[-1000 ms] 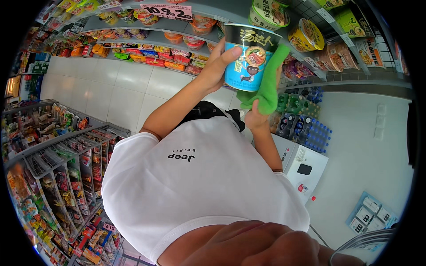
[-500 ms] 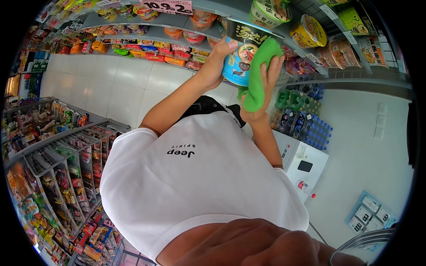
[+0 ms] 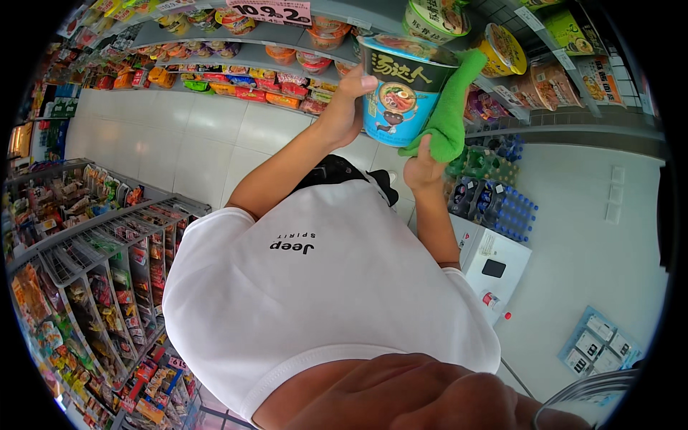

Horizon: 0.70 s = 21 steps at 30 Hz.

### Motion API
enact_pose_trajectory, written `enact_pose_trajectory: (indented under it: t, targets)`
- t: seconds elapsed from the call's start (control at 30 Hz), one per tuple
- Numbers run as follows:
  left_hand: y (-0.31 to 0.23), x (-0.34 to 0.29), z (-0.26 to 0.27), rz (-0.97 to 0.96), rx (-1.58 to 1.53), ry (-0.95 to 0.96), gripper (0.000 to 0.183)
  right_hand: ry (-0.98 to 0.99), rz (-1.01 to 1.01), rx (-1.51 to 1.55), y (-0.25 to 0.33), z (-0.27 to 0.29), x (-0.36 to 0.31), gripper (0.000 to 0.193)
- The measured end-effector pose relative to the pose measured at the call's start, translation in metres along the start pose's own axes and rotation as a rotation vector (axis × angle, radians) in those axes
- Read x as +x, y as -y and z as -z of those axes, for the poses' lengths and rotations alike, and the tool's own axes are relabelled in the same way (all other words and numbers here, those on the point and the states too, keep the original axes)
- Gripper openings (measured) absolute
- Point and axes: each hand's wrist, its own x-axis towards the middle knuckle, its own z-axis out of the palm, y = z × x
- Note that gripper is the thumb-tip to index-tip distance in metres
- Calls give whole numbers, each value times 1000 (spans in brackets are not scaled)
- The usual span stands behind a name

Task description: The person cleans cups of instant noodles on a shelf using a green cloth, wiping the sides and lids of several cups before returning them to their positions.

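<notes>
A blue and black instant noodle cup (image 3: 398, 93) is held up in front of the shelves, its lid tipped partly into sight. My left hand (image 3: 349, 107) grips its left side, with the thumb on the front of the wall and the other fingers hidden behind. A green cloth (image 3: 451, 115) lies along the cup's right side. My right hand (image 3: 426, 166) holds the cloth near its lower end, thumb pointing up; most of its fingers are hidden behind the cloth.
Shelves (image 3: 208, 32) of noodle cups and packets run across the far side. Beside the held cup stand a green noodle bowl (image 3: 437, 20) and a yellow one (image 3: 502, 50). Bottle packs (image 3: 494, 204) and a white box (image 3: 491, 265) are at right; snack racks (image 3: 107, 265) fill the left.
My right hand and the cloth have moved from across the cup's front to its right side. More of the cup's front and its lid now show. My left hand keeps its grip.
</notes>
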Motion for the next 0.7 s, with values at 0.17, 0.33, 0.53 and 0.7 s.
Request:
enact_pose_trajectory:
  t: [0.17, 0.33, 0.53, 0.7]
  targets:
    - [-5, 6, -5, -71, -64, -70, 66, -4, 116, -299, -1, -11, -17, 63]
    - [-5, -4, 5, -69, 50, -28, 66, 42, 104, -274, 4, -3, -8, 73]
    - [-12, -2, 0, -108, 156, 161, 89, 46, 345, -401, -2, 0, -8, 70]
    - [-4, 1, 12, -88, 25, 121, 86, 12, 128, -129, 1, -1, -1, 61]
